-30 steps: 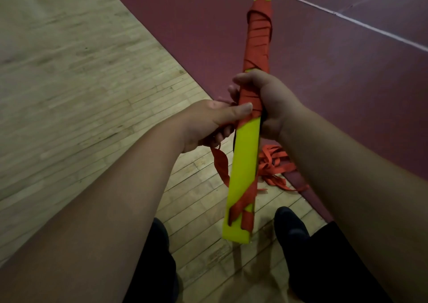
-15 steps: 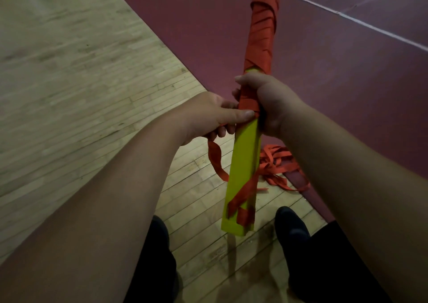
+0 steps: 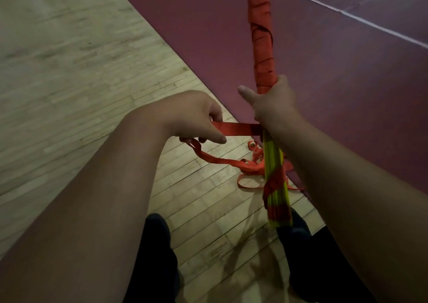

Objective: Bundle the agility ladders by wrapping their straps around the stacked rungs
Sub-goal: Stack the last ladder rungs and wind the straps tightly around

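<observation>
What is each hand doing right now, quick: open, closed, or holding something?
Left hand: closed, pinching the red strap, which runs taut to the bundle.
Right hand: closed around the stacked rungs.

Left hand (image 3: 193,117) pinching, right hand (image 3: 274,104) clenched higher, thumb (image 3: 246,93) out

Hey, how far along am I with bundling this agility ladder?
About halfway. Done: the far half of the stacked yellow rungs is covered in orange strap wraps. In hand: the right hand grips the stack at the wrap's edge while the left hand pulls the strap taut sideways. Left: the near stretch is mostly bare yellow, and loose strap lies on the wooden floor.
</observation>
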A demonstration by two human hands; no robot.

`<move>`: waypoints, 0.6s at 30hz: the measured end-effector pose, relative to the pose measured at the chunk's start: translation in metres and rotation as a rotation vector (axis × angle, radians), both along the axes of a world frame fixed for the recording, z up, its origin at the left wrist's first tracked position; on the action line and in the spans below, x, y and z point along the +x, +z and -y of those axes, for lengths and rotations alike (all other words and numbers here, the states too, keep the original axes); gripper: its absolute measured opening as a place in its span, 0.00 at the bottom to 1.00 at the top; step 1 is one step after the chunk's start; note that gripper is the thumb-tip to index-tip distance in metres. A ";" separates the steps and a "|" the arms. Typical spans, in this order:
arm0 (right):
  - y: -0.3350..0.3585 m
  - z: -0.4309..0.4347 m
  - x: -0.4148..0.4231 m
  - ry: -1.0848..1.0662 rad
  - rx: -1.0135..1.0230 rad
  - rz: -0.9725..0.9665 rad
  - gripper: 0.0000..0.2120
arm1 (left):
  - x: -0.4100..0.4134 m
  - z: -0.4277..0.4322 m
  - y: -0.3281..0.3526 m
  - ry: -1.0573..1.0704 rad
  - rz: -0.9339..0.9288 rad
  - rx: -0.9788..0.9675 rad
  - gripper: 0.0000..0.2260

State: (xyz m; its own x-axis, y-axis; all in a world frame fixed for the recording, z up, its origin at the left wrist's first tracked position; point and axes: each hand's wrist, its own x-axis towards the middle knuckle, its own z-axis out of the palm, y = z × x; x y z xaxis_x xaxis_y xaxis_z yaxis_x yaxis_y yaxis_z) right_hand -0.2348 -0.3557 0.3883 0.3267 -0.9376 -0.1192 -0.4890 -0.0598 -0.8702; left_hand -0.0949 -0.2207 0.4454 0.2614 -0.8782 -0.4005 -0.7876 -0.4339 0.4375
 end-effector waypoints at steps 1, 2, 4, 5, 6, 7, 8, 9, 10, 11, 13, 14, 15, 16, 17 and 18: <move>0.001 0.000 0.002 0.003 0.020 0.007 0.29 | 0.000 -0.001 0.001 -0.007 0.034 -0.001 0.07; 0.004 0.000 0.004 0.004 0.078 0.025 0.30 | 0.000 -0.001 0.001 -0.010 0.047 -0.008 0.05; 0.009 0.003 0.007 -0.004 0.221 0.099 0.31 | 0.003 -0.004 0.001 0.010 -0.014 -0.032 0.03; 0.010 0.006 0.008 -0.011 0.286 0.139 0.29 | 0.005 -0.007 0.001 0.025 -0.065 -0.045 0.02; 0.012 0.006 0.008 -0.009 0.336 0.168 0.25 | 0.008 -0.009 0.002 0.039 -0.105 -0.058 0.03; 0.014 0.005 0.007 0.002 0.368 0.186 0.22 | 0.011 -0.011 0.003 0.053 -0.130 -0.071 0.03; 0.013 0.005 0.007 0.020 0.382 0.191 0.20 | 0.013 -0.012 0.004 0.063 -0.148 -0.081 0.03; 0.011 0.006 0.006 0.039 0.379 0.191 0.21 | 0.015 -0.013 0.005 0.067 -0.163 -0.087 0.03; 0.008 0.007 0.005 0.054 0.374 0.191 0.23 | 0.015 -0.014 0.006 0.066 -0.173 -0.089 0.03; 0.005 0.007 0.005 0.063 0.357 0.199 0.26 | 0.015 -0.014 0.007 0.063 -0.177 -0.088 0.03; 0.003 0.006 0.005 0.056 0.318 0.227 0.30 | 0.015 -0.015 0.008 0.063 -0.182 -0.090 0.03; 0.002 0.005 0.006 0.045 0.313 0.247 0.32 | 0.015 -0.015 0.008 0.069 -0.182 -0.095 0.03; 0.002 0.004 0.006 0.037 0.308 0.272 0.34 | 0.014 -0.016 0.008 0.075 -0.179 -0.103 0.02; 0.003 0.002 0.006 0.039 0.307 0.291 0.36 | 0.014 -0.016 0.008 0.079 -0.173 -0.115 0.02; 0.002 0.001 0.007 0.043 0.307 0.308 0.37 | 0.014 -0.016 0.008 0.086 -0.171 -0.128 0.02; 0.003 -0.001 0.007 0.050 0.311 0.319 0.38 | 0.015 -0.016 0.009 0.093 -0.175 -0.138 0.02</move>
State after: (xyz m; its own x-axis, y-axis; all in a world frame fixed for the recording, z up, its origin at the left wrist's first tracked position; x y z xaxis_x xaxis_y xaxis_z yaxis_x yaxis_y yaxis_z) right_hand -0.2275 -0.3549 0.3915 0.4370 -0.8552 -0.2786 -0.1965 0.2115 -0.9574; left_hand -0.0804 -0.2051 0.4541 0.2810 -0.9032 -0.3245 -0.6536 -0.4277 0.6244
